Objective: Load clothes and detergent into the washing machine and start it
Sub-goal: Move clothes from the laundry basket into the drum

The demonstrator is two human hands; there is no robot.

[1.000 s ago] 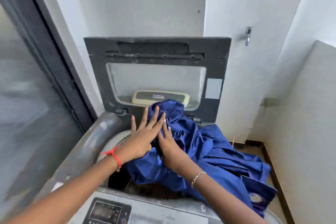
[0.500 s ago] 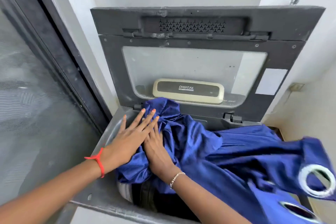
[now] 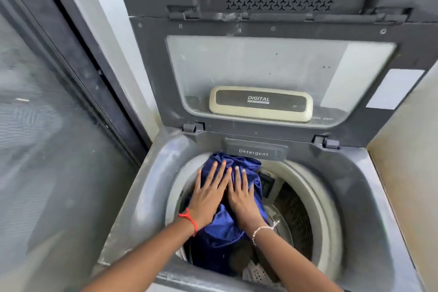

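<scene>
A grey top-loading washing machine [image 3: 355, 192] stands open, its lid [image 3: 260, 26] raised against the wall. A blue cloth [image 3: 220, 227] is bunched inside the drum at the left. My left hand [image 3: 208, 194], with a red thread at the wrist, lies flat on the cloth, fingers spread. My right hand [image 3: 241, 194], with a bead bracelet, presses flat on it beside the left. A closed drawer marked Detergent [image 3: 254, 152] sits at the drum's back rim. The right half of the perforated drum [image 3: 294, 216] is bare.
A dark-framed glass door [image 3: 59, 137] runs along the left, close to the machine. A pale wall [image 3: 407, 161] stands tight on the right. A cream DIGITAL badge [image 3: 260, 103] is fixed on the lid's window.
The blue cloth that hung over the machine's right side has gone down into the drum. Both hands have pushed lower with it. The view has moved closer and down.
</scene>
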